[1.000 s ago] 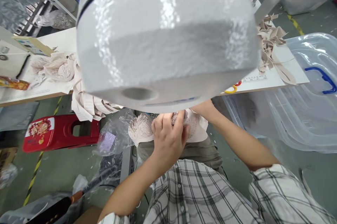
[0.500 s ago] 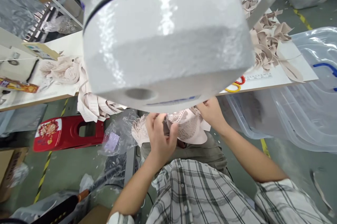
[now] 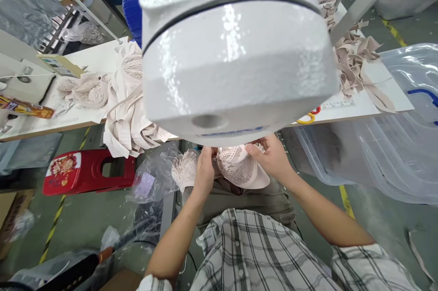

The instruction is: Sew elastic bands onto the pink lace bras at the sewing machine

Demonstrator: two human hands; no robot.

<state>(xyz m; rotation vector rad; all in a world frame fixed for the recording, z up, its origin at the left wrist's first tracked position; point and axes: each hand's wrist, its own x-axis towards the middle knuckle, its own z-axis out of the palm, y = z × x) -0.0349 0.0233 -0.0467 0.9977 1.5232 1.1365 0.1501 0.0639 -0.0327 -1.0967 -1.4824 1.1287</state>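
Observation:
A pale pink lace bra (image 3: 239, 170) hangs over my lap at the table's front edge, under the large white sewing machine head (image 3: 236, 72). My left hand (image 3: 205, 172) is closed on the bra between its two cups, fingers pointing up; its fingertips are partly hidden by the machine. With thumb and fingers together, my right hand (image 3: 273, 158) pinches the upper edge of the right-hand cup. The machine head covers the needle area and the bra's top edge.
More pale pink bras and straps (image 3: 126, 108) are heaped left of the machine, overhanging the edge. Beige fabric strips (image 3: 356, 63) and yellow-and-red scissors (image 3: 308, 117) lie to the right. A red stool (image 3: 89, 172) stands at left, clear plastic bins (image 3: 393, 145) at right.
My left hand went from spread fingers to closed on the bra. My right hand turned and took the cup's edge with its thumb on top. The camera view shifted slightly.

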